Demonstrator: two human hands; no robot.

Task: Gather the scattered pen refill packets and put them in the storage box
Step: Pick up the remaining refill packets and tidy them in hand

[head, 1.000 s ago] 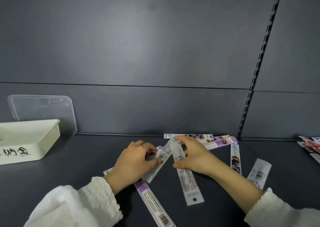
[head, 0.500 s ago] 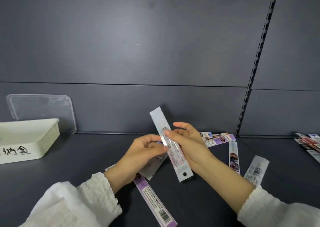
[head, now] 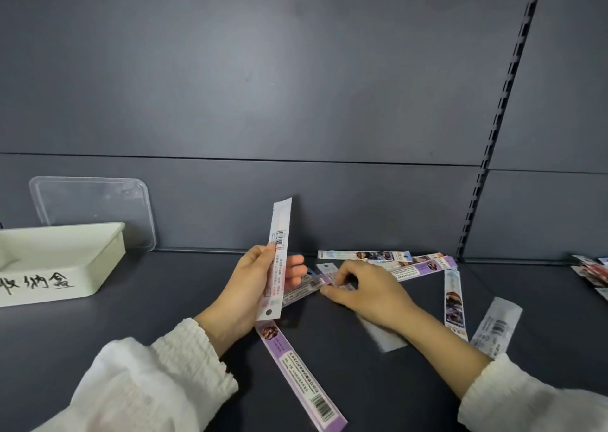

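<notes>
Storage box (head: 65,260) at far left of shelf (head: 158,303), lid (head: 95,201) leaning behind it. Left hand (head: 253,287) at centre, holding an upright packet (head: 279,234). Right hand (head: 365,293) just right, pinching a flat packet (head: 301,291). Loose packets (head: 454,300) scattered near and right.

The storage box (head: 98,277), at the left end of the shelf (head: 164,300), bore three black handwritten characters on its front wall: 收纳盒. The upright packet (head: 279,244) in the left hand (head: 250,290) showed a barcode above lines of print too small to read. The flat packet (head: 302,288) pinched by the right hand (head: 365,293) carried a barcode too. The purple packet (head: 296,366) near the shelf's front edge had a white text panel and a barcode, its digits illegible. The white packet (head: 496,329) toward the right end showed another barcode, and its print could not be read.
</notes>
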